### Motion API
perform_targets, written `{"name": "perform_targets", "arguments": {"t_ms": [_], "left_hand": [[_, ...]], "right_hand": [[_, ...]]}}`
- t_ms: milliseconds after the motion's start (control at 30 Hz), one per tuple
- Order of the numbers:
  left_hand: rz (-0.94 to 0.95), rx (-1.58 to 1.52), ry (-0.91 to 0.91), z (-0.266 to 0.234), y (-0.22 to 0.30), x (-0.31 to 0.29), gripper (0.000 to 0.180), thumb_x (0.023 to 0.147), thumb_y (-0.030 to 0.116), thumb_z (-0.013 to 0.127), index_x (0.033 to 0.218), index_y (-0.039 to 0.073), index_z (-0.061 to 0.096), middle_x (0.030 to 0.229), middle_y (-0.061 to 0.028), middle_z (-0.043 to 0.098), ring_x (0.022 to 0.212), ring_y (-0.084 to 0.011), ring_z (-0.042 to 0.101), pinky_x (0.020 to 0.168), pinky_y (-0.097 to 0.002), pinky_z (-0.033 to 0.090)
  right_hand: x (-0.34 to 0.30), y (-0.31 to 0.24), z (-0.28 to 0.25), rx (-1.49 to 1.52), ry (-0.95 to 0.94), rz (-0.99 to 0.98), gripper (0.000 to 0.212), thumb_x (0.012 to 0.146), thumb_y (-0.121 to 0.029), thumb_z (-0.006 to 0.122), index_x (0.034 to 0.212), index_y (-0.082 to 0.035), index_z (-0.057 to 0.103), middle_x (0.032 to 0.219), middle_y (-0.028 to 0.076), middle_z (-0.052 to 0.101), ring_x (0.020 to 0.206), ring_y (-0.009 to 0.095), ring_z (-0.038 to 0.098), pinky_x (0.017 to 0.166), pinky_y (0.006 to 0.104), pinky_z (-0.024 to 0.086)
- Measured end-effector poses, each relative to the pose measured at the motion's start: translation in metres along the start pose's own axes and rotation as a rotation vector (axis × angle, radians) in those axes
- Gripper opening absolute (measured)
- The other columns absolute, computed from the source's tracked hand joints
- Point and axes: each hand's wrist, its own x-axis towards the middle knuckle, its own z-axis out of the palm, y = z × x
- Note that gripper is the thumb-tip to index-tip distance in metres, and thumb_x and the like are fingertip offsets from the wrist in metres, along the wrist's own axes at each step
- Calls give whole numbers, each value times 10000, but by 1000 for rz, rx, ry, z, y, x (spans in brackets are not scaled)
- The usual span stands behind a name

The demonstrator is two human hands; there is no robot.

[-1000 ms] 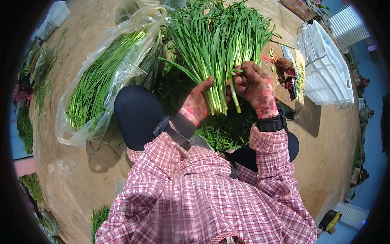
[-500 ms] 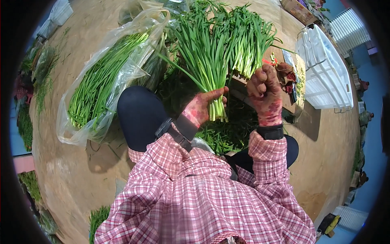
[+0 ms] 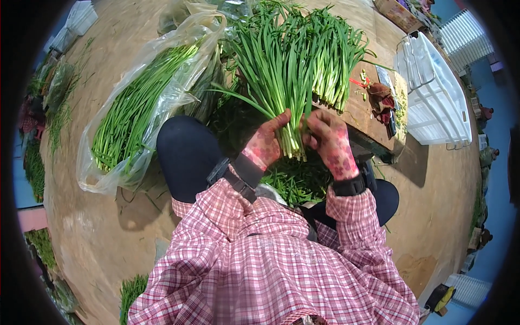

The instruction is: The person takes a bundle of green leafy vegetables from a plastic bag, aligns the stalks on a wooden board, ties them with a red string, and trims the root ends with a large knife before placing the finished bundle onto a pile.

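Note:
A bunch of garlic chives point(image 3: 276, 70), green leaves fanned upward and pale stem ends pointing down, stands between my hands. My left hand point(image 3: 266, 142), in a patterned fingerless covering, is closed round its lower stems from the left. At the right side of the same stems, my right hand point(image 3: 330, 138) has its fingers curled in a pinch against the outer chives; a green leaf runs into its fingertips. Another bunch of chives point(image 3: 335, 73) lies just beyond, on a wooden board point(image 3: 360, 116). One long leaf sticks out leftward from the held bunch.
An open clear plastic bag point(image 3: 89, 176) full of chives lies on the left. Loose green trimmings point(image 3: 300, 184) fill the space between my knees. On the board's right are a dark red cloth point(image 3: 382, 100) and small scraps. A white plastic crate point(image 3: 436, 100) stands farther right.
My right hand has come left and down from beside the board to the stems of the held bunch. My left hand keeps its hold; the bunch has spread slightly.

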Motion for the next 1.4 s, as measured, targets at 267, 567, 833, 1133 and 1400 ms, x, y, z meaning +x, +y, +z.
{"name": "perform_targets", "arguments": {"t_ms": [267,567,833,1133,1400], "left_hand": [[59,449,187,21,-3,-13,398,906,271,587,1199,2,555,919,-88,636,785,-192,641,702,-348,541],[62,587,216,27,-5,-16,314,871,180,650,1123,6,581,939,-78,645,763,-171,644,658,-319,543],[132,445,130,24,-6,-14,336,846,153,648,1126,-24,592,955,-94,660,807,-185,655,693,-320,545],[474,844,220,-11,-28,6,186,912,190,550,1032,51,575,898,-50,603,756,-159,600,633,-305,503],[485,786,157,-32,-25,22,225,976,131,418,1188,66,462,1103,-70,549,968,-161,545,812,-283,460]], "right_hand": [[-49,9,-57,-234,168,114,218,839,-223,661,942,-37,614,768,36,601,593,118,540,526,228,434],[-14,19,-7,-321,-106,127,548,852,-279,671,1270,23,487,1100,124,623,957,192,610,793,303,494],[-10,29,4,-118,-81,125,439,939,-317,533,1252,-9,512,917,92,658,771,157,636,676,289,495],[-5,-26,39,-752,166,-258,246,817,-264,676,850,-23,640,781,154,641,715,305,639,633,371,492],[31,-15,58,-1123,223,-403,184,783,-199,656,845,-27,643,779,174,648,758,355,630,665,404,502]]}}
